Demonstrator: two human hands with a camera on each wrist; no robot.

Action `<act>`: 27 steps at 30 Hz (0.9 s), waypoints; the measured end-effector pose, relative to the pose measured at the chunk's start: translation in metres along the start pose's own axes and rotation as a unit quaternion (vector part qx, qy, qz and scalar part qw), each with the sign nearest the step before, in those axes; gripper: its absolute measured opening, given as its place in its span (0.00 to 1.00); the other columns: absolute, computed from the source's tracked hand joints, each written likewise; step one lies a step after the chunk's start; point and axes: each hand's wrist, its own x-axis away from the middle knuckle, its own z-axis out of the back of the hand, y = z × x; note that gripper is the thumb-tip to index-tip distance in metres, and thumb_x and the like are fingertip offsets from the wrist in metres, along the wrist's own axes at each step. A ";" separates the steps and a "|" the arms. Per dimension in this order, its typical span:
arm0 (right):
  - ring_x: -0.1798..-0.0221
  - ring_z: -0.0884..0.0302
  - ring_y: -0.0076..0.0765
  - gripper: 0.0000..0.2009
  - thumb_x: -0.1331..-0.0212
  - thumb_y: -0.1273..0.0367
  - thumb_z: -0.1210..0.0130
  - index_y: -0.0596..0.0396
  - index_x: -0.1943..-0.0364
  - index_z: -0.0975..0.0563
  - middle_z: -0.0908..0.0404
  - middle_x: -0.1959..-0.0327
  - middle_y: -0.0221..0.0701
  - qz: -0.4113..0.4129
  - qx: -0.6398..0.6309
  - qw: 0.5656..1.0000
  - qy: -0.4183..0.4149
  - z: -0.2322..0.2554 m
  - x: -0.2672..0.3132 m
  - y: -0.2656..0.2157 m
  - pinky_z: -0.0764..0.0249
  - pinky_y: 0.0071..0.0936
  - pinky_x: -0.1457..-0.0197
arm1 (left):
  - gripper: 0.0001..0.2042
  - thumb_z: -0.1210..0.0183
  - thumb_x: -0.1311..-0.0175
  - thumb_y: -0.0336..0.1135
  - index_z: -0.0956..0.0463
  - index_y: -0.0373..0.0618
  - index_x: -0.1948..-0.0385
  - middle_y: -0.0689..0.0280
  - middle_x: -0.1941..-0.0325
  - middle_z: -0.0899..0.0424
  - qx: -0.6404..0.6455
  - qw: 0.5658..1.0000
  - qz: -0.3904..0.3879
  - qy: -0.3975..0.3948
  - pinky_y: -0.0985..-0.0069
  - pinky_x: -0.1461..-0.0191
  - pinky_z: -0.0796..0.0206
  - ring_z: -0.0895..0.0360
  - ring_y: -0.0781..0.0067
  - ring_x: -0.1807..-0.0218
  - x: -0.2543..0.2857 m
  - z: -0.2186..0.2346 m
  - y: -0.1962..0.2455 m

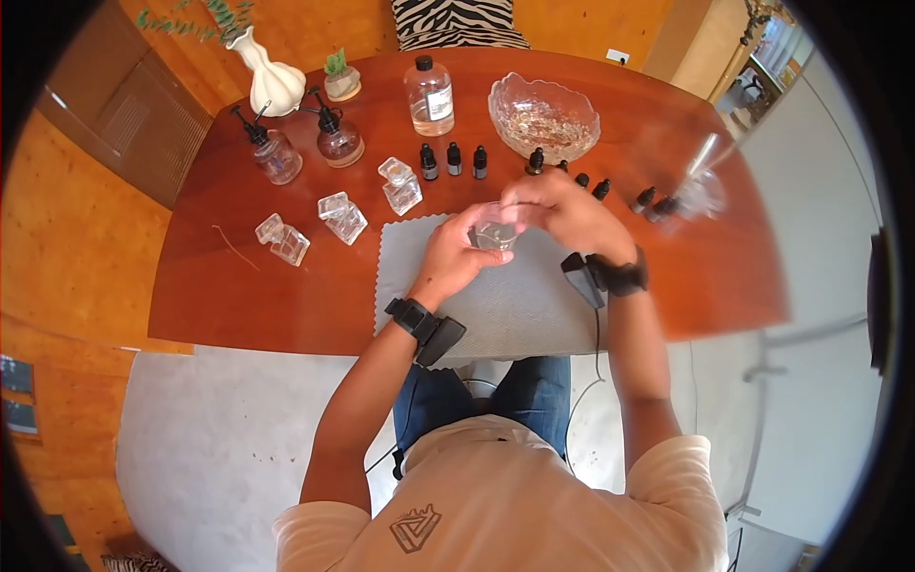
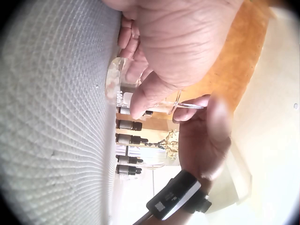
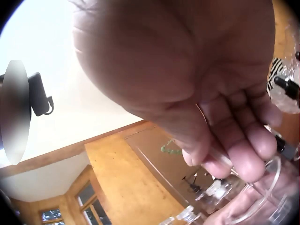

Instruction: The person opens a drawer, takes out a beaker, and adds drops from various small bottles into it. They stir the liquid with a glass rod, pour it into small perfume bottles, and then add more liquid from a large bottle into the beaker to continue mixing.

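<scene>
My left hand [image 1: 450,259] grips a small clear measuring beaker [image 1: 494,238] just over the grey cloth [image 1: 448,315]. Liquid shows low inside, and a 100 ml mark is printed on the beaker's wall [image 2: 112,82] in the left wrist view. My right hand [image 1: 579,221] is above the rim, blurred in the head view. Between its thumb and fingers it pinches a thin clear rod [image 3: 221,156], whose lower end slants into the beaker. The fingers of the left hand wrap the beaker's side and hide part of it.
Three clear square bottles [image 1: 342,218] stand to the left. Small black dropper bottles [image 1: 454,159] line the back and right. Beyond are two spray bottles [image 1: 340,143], a large black-capped bottle [image 1: 430,95], a glass bowl [image 1: 545,119], a cactus pot [image 1: 342,81] and a white vase [image 1: 274,76].
</scene>
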 end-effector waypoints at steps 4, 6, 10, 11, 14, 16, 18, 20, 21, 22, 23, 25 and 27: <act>0.70 0.25 0.37 0.05 0.34 0.74 0.44 0.63 0.66 0.21 0.22 0.75 0.37 0.010 -0.003 0.997 0.074 -0.005 -0.003 -0.003 0.28 0.33 0.62 | 0.30 0.23 0.51 0.31 0.21 0.44 0.42 0.62 0.48 0.12 -0.018 1.000 -0.001 -0.009 0.71 0.41 0.26 0.15 0.68 0.46 -0.005 -0.001 -0.009; 0.71 0.26 0.39 0.06 0.35 0.73 0.44 0.63 0.68 0.21 0.22 0.76 0.38 -0.046 0.004 0.996 0.082 0.002 -0.003 -0.004 0.29 0.35 0.62 | 0.29 0.23 0.52 0.31 0.21 0.44 0.43 0.62 0.49 0.12 -0.032 0.998 -0.043 0.009 0.72 0.42 0.26 0.15 0.69 0.47 -0.004 -0.003 -0.005; 0.72 0.26 0.39 0.06 0.35 0.74 0.45 0.63 0.68 0.22 0.23 0.77 0.38 0.029 -0.032 0.999 -0.002 -0.003 -0.001 -0.007 0.30 0.34 0.63 | 0.29 0.24 0.52 0.30 0.20 0.44 0.43 0.62 0.48 0.12 -0.003 1.000 0.012 -0.011 0.73 0.42 0.26 0.15 0.69 0.47 -0.002 0.000 0.002; 0.72 0.27 0.38 0.06 0.35 0.74 0.45 0.63 0.68 0.22 0.24 0.77 0.38 0.038 -0.028 0.998 0.041 -0.007 -0.001 -0.004 0.30 0.34 0.63 | 0.29 0.24 0.52 0.30 0.20 0.44 0.43 0.62 0.48 0.12 -0.001 1.000 0.004 -0.010 0.73 0.42 0.26 0.15 0.69 0.48 -0.003 -0.002 0.002; 0.71 0.27 0.37 0.06 0.35 0.74 0.44 0.64 0.67 0.21 0.24 0.76 0.37 -0.037 -0.038 0.991 0.125 -0.007 -0.002 0.007 0.30 0.32 0.63 | 0.29 0.24 0.52 0.29 0.21 0.43 0.43 0.62 0.48 0.12 -0.016 0.999 -0.030 0.007 0.73 0.43 0.26 0.15 0.69 0.48 -0.003 -0.003 -0.001; 0.71 0.26 0.37 0.06 0.35 0.74 0.44 0.63 0.67 0.21 0.24 0.76 0.38 -0.042 -0.054 0.995 0.069 0.000 0.002 0.006 0.29 0.32 0.62 | 0.30 0.24 0.52 0.29 0.21 0.43 0.43 0.62 0.48 0.11 -0.050 0.996 -0.065 0.026 0.74 0.43 0.25 0.15 0.70 0.48 -0.003 -0.003 -0.003; 0.70 0.26 0.35 0.06 0.34 0.73 0.43 0.63 0.66 0.20 0.23 0.75 0.39 -0.027 -0.079 0.996 0.004 0.000 0.004 -0.003 0.28 0.32 0.61 | 0.29 0.24 0.52 0.29 0.21 0.43 0.43 0.61 0.48 0.11 -0.014 1.000 -0.003 0.005 0.73 0.42 0.25 0.14 0.68 0.48 0.000 0.001 0.000; 0.70 0.25 0.33 0.06 0.34 0.73 0.43 0.63 0.66 0.20 0.22 0.76 0.37 0.001 -0.051 0.997 0.051 -0.009 -0.002 -0.006 0.28 0.31 0.61 | 0.30 0.24 0.52 0.30 0.21 0.42 0.43 0.61 0.47 0.12 0.006 1.000 0.007 -0.008 0.72 0.42 0.26 0.14 0.67 0.48 -0.004 -0.004 0.001; 0.70 0.25 0.32 0.06 0.34 0.73 0.43 0.63 0.67 0.19 0.22 0.76 0.36 0.017 -0.037 0.997 0.072 -0.013 -0.003 -0.005 0.28 0.31 0.61 | 0.30 0.24 0.52 0.30 0.21 0.42 0.43 0.61 0.47 0.12 0.005 1.000 -0.011 -0.001 0.72 0.42 0.25 0.14 0.66 0.48 -0.004 -0.005 -0.001; 0.69 0.23 0.32 0.06 0.34 0.73 0.43 0.63 0.67 0.19 0.21 0.75 0.36 0.024 -0.010 0.991 0.129 -0.011 -0.003 0.002 0.28 0.30 0.61 | 0.30 0.24 0.52 0.30 0.21 0.42 0.42 0.60 0.47 0.11 0.003 1.000 -0.028 0.010 0.72 0.42 0.25 0.14 0.66 0.48 -0.004 -0.004 -0.002; 0.69 0.23 0.34 0.06 0.34 0.73 0.43 0.63 0.66 0.20 0.21 0.75 0.37 -0.007 -0.024 0.994 0.103 -0.005 -0.001 0.005 0.28 0.31 0.61 | 0.30 0.24 0.52 0.31 0.21 0.43 0.42 0.60 0.47 0.12 -0.008 0.999 -0.040 0.015 0.72 0.42 0.26 0.14 0.65 0.47 -0.003 -0.003 -0.003; 0.68 0.22 0.36 0.05 0.35 0.73 0.43 0.63 0.65 0.20 0.21 0.74 0.38 -0.068 -0.051 0.995 0.047 0.005 0.003 0.005 0.28 0.31 0.61 | 0.31 0.24 0.53 0.31 0.21 0.43 0.42 0.60 0.47 0.12 -0.032 0.997 -0.060 0.026 0.71 0.41 0.26 0.15 0.64 0.46 -0.002 -0.004 -0.004; 0.71 0.25 0.34 0.05 0.36 0.74 0.44 0.63 0.67 0.20 0.21 0.75 0.38 -0.012 -0.056 0.998 0.027 -0.004 0.001 -0.004 0.28 0.31 0.62 | 0.31 0.23 0.53 0.31 0.21 0.43 0.41 0.60 0.46 0.12 -0.031 0.999 -0.005 0.001 0.71 0.40 0.26 0.15 0.64 0.45 -0.002 0.003 -0.006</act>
